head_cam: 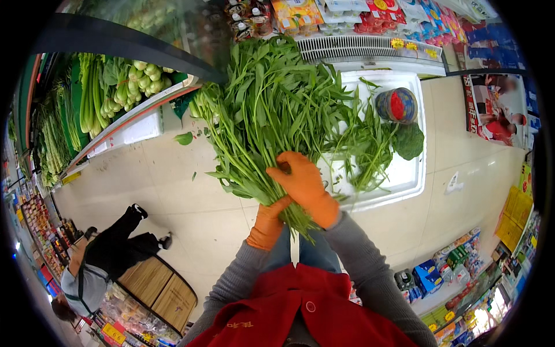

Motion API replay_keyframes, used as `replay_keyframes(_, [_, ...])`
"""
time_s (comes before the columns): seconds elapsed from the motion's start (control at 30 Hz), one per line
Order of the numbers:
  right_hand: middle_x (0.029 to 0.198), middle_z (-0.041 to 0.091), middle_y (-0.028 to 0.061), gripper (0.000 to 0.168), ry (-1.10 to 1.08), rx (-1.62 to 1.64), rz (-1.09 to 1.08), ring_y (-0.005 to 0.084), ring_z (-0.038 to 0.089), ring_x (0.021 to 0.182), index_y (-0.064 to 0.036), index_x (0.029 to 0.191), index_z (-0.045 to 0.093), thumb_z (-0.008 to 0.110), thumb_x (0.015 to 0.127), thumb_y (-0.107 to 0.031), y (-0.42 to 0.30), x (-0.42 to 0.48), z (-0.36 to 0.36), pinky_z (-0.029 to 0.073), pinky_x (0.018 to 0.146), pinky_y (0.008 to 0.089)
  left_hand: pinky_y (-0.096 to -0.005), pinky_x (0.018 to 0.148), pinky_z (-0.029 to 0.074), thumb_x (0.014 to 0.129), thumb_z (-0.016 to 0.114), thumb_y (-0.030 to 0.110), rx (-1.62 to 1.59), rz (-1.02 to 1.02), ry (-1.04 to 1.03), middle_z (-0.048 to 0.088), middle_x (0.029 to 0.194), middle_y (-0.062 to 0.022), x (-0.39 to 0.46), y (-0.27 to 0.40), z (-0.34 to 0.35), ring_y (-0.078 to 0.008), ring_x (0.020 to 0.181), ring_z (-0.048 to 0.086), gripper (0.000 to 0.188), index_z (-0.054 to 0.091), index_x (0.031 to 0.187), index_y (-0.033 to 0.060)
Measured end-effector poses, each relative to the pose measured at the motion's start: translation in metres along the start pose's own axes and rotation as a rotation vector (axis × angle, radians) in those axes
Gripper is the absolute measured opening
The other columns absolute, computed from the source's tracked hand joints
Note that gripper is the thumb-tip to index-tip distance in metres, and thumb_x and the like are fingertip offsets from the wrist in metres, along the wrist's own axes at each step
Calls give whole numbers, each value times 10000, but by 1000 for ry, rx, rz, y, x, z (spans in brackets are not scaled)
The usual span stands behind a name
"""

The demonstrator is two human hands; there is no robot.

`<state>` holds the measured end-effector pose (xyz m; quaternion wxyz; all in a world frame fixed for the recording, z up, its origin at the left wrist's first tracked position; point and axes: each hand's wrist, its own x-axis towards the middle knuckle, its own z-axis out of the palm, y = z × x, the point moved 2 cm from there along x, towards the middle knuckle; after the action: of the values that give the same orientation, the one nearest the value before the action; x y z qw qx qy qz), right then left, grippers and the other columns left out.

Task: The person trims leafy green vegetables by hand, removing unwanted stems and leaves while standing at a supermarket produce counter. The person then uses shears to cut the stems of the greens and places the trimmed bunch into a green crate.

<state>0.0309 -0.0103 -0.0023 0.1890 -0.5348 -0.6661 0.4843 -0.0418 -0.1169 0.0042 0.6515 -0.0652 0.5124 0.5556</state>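
Observation:
Orange gloves cover both my hands. Below, my left hand [269, 223] is wrapped around the lower stems of a bunch of leafy greens [260, 162], which looks like water spinach. Higher up, my right hand [308, 188] closes over the same stems from the right, its thumb and forefinger curled. The cut stem ends stick out beneath my palms. Behind the bunch a large heap of the same greens [277, 82] spreads out. Loose sprigs [373, 152] lie on a white foam tray [409, 178] beside a round tub [407, 104] with something red in it.
A vegetable shelf [130, 117] with celery and bok choy stands at left. A chiller with a white vent grille [368, 48] runs along the far side. At lower left, a person [108, 260] is by a wood-topped display stand [160, 286]. Stocked shelves [451, 277] line the lower right.

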Motion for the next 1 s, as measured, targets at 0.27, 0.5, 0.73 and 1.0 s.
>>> replay_keyframes(0.27, [833,672,115,245,8,415,197,191,648,764,17,929,639,666,867,-218,30,8,6,513,681,288,-338,844,500,845,621,49,61,-99,-86,645,1019,-83,-3,11,-14,-185,920,612,371,567,1207,-6])
replay_keyframes(0.5, [762,629,128,357,-96,803,392,215,605,683,27,864,601,687,812,-316,13,30,25,459,622,336,-382,896,480,824,625,63,122,-113,-74,643,962,-77,-9,10,-19,-183,865,601,371,580,1186,-3])
replay_keyframes(0.73, [815,669,65,235,-218,961,466,146,608,717,3,927,685,667,845,-217,-11,6,-14,498,686,289,-401,1015,411,834,630,99,-108,-128,-59,602,845,-21,-14,16,-24,-162,755,564,345,577,1166,20])
replay_keyframes(1.0, [973,695,113,262,-604,859,349,146,644,824,21,1060,675,641,888,-173,22,-34,-105,514,745,277,-393,1021,411,845,631,123,-180,-165,-82,608,868,-6,-12,20,-29,-150,752,570,348,581,1178,37])
